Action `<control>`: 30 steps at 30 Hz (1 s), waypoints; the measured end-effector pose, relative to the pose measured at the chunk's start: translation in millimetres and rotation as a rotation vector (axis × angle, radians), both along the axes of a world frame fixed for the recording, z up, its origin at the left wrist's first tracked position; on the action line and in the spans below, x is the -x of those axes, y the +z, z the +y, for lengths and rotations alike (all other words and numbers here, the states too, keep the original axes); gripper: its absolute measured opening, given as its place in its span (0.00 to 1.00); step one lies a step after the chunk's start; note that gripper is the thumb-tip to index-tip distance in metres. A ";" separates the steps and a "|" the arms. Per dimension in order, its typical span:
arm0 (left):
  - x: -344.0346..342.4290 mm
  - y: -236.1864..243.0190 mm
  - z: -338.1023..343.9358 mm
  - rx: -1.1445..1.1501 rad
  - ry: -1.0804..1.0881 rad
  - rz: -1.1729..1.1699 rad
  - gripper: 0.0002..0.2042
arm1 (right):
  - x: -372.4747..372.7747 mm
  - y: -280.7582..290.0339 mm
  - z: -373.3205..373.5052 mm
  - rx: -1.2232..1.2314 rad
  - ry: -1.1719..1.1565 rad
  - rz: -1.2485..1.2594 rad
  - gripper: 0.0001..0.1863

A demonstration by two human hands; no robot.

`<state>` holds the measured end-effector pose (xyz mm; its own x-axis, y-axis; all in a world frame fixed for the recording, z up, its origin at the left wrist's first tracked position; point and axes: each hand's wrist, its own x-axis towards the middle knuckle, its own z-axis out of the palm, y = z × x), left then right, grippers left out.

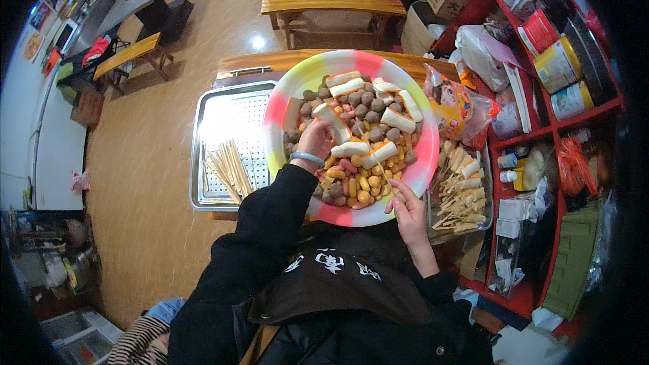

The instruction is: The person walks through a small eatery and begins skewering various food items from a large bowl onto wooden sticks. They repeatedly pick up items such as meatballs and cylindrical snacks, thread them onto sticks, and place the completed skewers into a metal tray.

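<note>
A large round basin (278, 105) with pink, yellow and white bands holds white food sticks with orange edges, brown meatballs (366, 109) and small yellow and pink pieces. My left hand (316, 140), a pale blue bangle on its wrist, reaches over the basin's left part. Its fingers are closed on a white food stick (332, 122). At the lower right rim, my right hand (409, 213) pinches a thin wooden skewer (389, 181) that slants up and left over the food. Near the skewer's upper end lies another white stick (379, 155); whether they touch, I cannot tell.
Left of the basin, a perforated metal tray (209, 122) holds a bundle of bare skewers (226, 165). On the right stands a clear container of loaded skewers (461, 196), with a printed plastic bag (449, 105) behind it. Red shelves (556, 136) rise close on the right.
</note>
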<state>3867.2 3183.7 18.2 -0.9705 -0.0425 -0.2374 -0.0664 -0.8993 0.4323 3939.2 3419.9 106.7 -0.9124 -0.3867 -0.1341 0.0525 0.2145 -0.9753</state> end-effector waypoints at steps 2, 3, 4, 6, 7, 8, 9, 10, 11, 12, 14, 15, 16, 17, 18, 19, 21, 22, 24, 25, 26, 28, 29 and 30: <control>-7.8 4.6 -8.5 -0.230 0.066 -0.088 0.14 | -2.5 2.0 -6.8 -0.075 0.063 0.102 0.18; -9.2 5.3 -12.8 -0.307 0.127 -0.155 0.16 | -4.1 3.7 -10.2 -0.124 0.089 0.143 0.18; -10.0 5.2 -18.9 -0.326 0.144 -0.289 0.19 | -8.9 6.1 -13.2 -0.157 0.065 0.172 0.17; -13.7 3.1 -26.2 -0.349 0.216 -0.300 0.24 | -14.0 10.7 -17.8 -0.272 0.146 0.274 0.17; -17.0 2.1 -29.9 -0.397 0.214 -0.308 0.25 | -16.4 12.0 -20.3 -0.321 0.182 0.307 0.18; -19.6 1.4 -32.9 -0.479 0.210 -0.246 0.26 | -18.8 12.8 -22.3 -0.365 0.201 0.334 0.17; -21.1 1.4 -35.6 -0.561 0.214 -0.213 0.26 | -20.6 12.9 -24.4 -0.346 0.207 0.392 0.17; -22.9 1.8 -37.3 -0.658 0.221 -0.206 0.26 | -22.0 12.4 -26.3 -0.331 0.212 0.422 0.16; -25.1 2.7 -38.8 -0.695 0.207 -0.149 0.26 | -23.0 11.9 -27.3 -0.310 0.221 0.426 0.16; -27.1 4.0 -40.0 -0.748 0.197 -0.118 0.26 | -23.7 11.0 -28.0 -0.309 0.216 0.450 0.16; -29.1 6.8 -40.0 -0.827 0.200 -0.072 0.25 | -24.1 8.8 -29.3 -0.297 0.214 0.443 0.16; -29.8 8.0 -39.5 -0.850 0.201 -0.058 0.25 | -24.3 8.1 -29.6 -0.291 0.213 0.461 0.16; -30.4 9.0 -38.8 -0.875 0.198 -0.027 0.24 | -24.4 7.5 -29.7 -0.288 0.214 0.472 0.16; -30.9 9.8 -38.2 -0.907 0.199 -0.006 0.24 | -24.8 7.3 -29.7 -0.294 0.214 0.468 0.17; -30.9 10.3 -37.6 -0.904 0.193 0.012 0.24 | -25.0 7.3 -29.8 -0.292 0.217 0.472 0.17; -30.8 10.5 -37.0 -0.909 0.193 0.020 0.24 | -25.5 7.6 -29.8 -0.299 0.220 0.462 0.16; -31.0 10.7 -36.1 -0.913 0.186 0.043 0.23 | -26.2 8.4 -30.5 -0.301 0.219 0.453 0.16; -31.2 10.8 -35.7 -0.913 0.179 0.058 0.23 | -26.6 8.8 -31.1 -0.297 0.215 0.454 0.16; -31.5 11.5 -34.9 -0.919 0.164 0.082 0.23 | -26.8 10.0 -32.5 -0.287 0.205 0.461 0.16; -31.6 12.1 -34.4 -0.926 0.154 0.091 0.23 | -26.8 10.7 -33.3 -0.282 0.198 0.466 0.15; -31.8 12.8 -34.0 -0.945 0.139 0.105 0.24 | -26.8 11.4 -34.0 -0.278 0.193 0.461 0.15; -31.8 14.6 -33.1 -0.934 0.171 0.086 0.23 | -26.8 13.8 -34.2 -0.292 0.196 0.452 0.15; -32.0 15.6 -32.7 -0.947 0.178 0.087 0.23 | -26.9 15.0 -34.0 -0.300 0.198 0.426 0.15; -32.0 16.4 -32.4 -0.938 0.187 0.090 0.23 | -27.1 16.0 -34.1 -0.292 0.193 0.443 0.15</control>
